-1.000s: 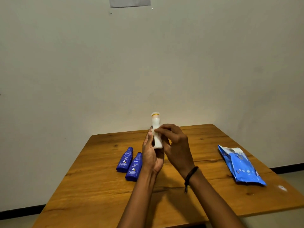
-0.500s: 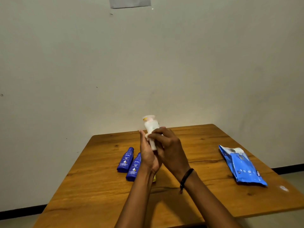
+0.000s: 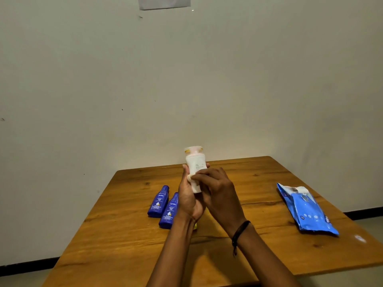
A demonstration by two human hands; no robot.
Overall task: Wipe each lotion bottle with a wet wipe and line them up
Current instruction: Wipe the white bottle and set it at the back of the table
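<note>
The white lotion bottle point(image 3: 195, 164) is in mid-wipe, held in the air above the middle of the wooden surface point(image 3: 259, 183). The left hand point(image 3: 189, 200) grips its lower body from behind. The right hand point(image 3: 219, 193) curls over the front, pressing a mostly hidden wet wipe point(image 3: 189, 177) against it.

The bottle's long axis is close to upright, with the yellow-banded end pointing up.

Two blue Nivea bottles point(image 3: 158, 201) point(image 3: 170, 211) lie flat side by side, narrow ends pointing toward the wall, which looks like the start of a row. Whether they are wiped cannot be told. Likely left: finishing this bottle and laying it beside them. The wipe pack point(image 3: 306, 210) lies well apart on the right.
</note>
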